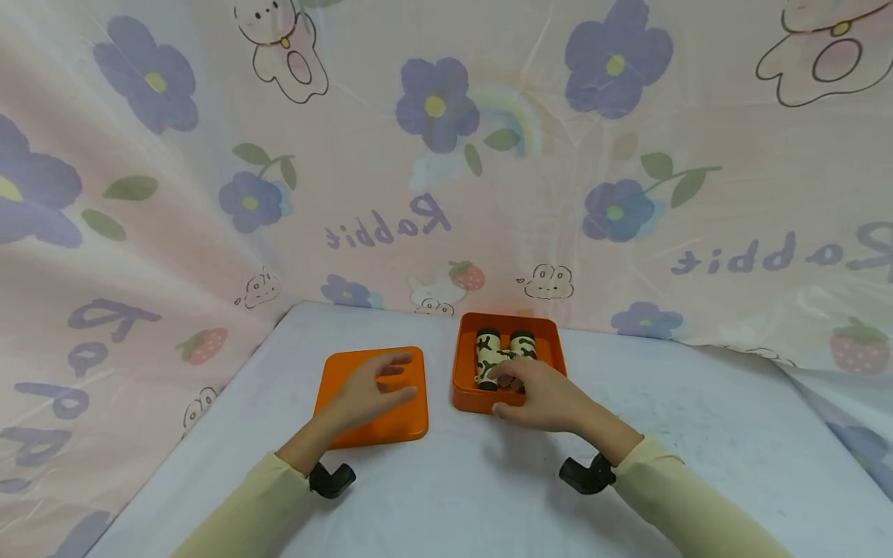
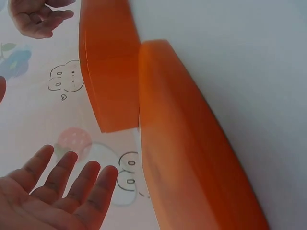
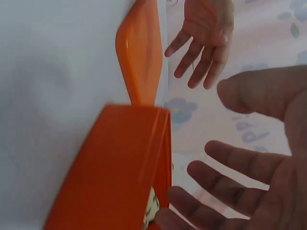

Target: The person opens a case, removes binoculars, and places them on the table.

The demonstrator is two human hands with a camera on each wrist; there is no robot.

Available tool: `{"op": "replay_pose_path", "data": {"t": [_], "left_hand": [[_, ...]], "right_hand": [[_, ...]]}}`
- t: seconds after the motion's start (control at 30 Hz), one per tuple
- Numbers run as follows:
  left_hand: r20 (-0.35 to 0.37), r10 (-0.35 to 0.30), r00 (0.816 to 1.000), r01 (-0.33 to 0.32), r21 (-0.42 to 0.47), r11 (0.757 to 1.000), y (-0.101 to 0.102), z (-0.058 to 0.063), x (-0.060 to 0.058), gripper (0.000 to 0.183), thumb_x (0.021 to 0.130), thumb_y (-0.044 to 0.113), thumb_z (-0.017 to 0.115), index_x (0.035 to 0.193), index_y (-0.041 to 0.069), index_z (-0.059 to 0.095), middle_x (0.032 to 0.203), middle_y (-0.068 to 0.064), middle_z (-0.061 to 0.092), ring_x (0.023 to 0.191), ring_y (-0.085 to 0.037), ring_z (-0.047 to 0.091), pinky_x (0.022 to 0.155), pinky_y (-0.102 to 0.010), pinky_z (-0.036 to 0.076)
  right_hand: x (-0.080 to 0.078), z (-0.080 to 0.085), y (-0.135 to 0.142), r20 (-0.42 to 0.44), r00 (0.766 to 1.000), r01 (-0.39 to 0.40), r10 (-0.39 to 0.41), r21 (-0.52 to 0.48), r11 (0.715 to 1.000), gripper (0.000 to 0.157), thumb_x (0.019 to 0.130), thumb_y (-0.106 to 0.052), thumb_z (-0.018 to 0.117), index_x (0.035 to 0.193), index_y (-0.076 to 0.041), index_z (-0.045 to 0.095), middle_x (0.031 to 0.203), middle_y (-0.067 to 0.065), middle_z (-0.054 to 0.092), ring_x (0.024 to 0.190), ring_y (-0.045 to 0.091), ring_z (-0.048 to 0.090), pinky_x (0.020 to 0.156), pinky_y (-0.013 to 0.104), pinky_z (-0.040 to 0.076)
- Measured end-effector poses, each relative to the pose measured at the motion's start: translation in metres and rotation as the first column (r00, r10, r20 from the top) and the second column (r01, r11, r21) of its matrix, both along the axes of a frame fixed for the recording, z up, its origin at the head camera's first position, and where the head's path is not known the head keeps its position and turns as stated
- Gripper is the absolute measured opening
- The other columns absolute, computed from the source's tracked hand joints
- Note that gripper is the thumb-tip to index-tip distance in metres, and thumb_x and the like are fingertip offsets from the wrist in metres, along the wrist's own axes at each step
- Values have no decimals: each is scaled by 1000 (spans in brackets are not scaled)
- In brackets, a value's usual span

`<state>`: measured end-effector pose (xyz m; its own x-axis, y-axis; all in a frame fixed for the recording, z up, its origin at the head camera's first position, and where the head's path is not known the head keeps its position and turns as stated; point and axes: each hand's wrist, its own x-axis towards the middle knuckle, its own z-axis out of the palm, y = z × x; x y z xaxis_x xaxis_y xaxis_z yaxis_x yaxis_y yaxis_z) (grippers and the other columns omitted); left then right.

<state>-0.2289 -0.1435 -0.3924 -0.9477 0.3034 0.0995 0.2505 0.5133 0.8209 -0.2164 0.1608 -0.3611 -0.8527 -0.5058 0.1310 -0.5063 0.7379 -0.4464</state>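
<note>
Pictured: right hand (image 1: 540, 395), fingers loosely spread, reaching onto camouflage binoculars (image 1: 504, 355) in orange box (image 1: 466, 372); left hand (image 1: 373, 391) flat over lid (image 1: 398, 426) (box could tip if the binoculars snagged).

My head camera looks forward and down from above the bench (image 1: 698, 434), taking in both hands and the 2 orange pieces. My 2 wrist cameras sit very close, each looking past its palm. All 3 views share the orange lid (image 1: 373, 395) and orange box (image 1: 466, 387).
</note>
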Motion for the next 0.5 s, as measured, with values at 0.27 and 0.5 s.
{"op": "replay_pose_path", "data": {"t": [0.27,0.5], "left_hand": [[33,-44,998,42,36,998,24,0,-16,58,85,38,73,137,32,49,143,4,50,129,-24,51,101,-45,49],[62,-33,998,32,23,999,38,-4,-29,63,84,39,73,140,31,46,144,3,48,127,-25,51,99,-47,50]], "right_hand": [[-24,4,15,-8,1000,-7,7,39,999,43,82,-28,73,119,-11,63,87,3,63,79,16,56,66,27,50],[-44,1,21,-3,1000,16,-16,94,995,46,80,-30,73,123,-14,62,69,-5,52,59,10,46,52,25,40]]}}
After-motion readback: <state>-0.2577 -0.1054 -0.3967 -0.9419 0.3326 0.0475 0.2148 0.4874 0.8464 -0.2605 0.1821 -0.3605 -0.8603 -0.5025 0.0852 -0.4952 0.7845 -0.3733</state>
